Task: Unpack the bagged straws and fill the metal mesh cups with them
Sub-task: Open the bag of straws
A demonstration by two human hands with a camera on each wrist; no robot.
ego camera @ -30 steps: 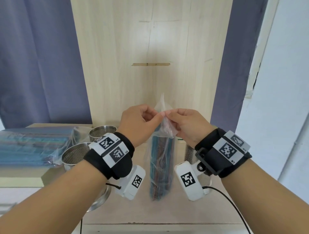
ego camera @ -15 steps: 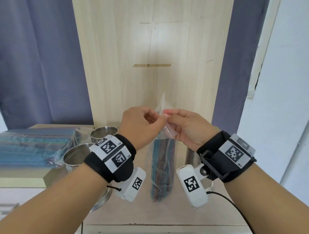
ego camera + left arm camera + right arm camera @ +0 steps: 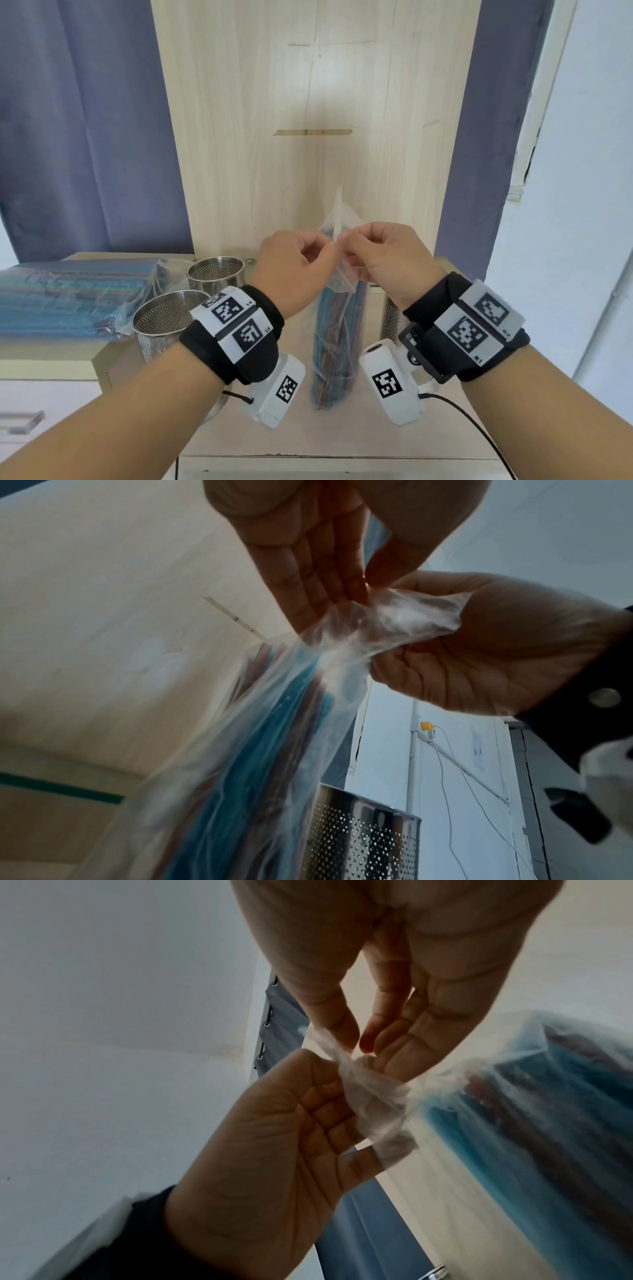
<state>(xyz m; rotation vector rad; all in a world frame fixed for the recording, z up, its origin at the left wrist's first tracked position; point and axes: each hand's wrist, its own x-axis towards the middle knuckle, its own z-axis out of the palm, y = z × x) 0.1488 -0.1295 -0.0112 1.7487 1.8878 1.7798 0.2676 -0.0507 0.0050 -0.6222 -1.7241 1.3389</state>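
A clear plastic bag of blue and brown straws (image 3: 334, 349) stands upright between my wrists; I cannot tell whether its bottom touches the tabletop. My left hand (image 3: 325, 246) and right hand (image 3: 347, 236) both pinch the bag's crumpled top (image 3: 339, 219), fingertips nearly meeting. In the left wrist view my left fingers (image 3: 325, 574) and the right hand (image 3: 479, 647) hold the plastic top (image 3: 394, 620) above the straws (image 3: 267, 750). The right wrist view shows the same pinch on the bag top (image 3: 369, 1102). Two metal mesh cups (image 3: 215, 270) (image 3: 168, 315) stand left; a third (image 3: 388, 318) is behind my right wrist.
A stack of more bagged straws (image 3: 68, 298) lies on the raised surface at the left. A pale wooden panel (image 3: 308, 102) rises behind the table, with blue curtains on both sides. A black cable (image 3: 479, 431) runs from my right wrist camera.
Both hands keep pinching the bag's top. The fingertips have drawn slightly closer together, and the bag still stands upright between the wrists.
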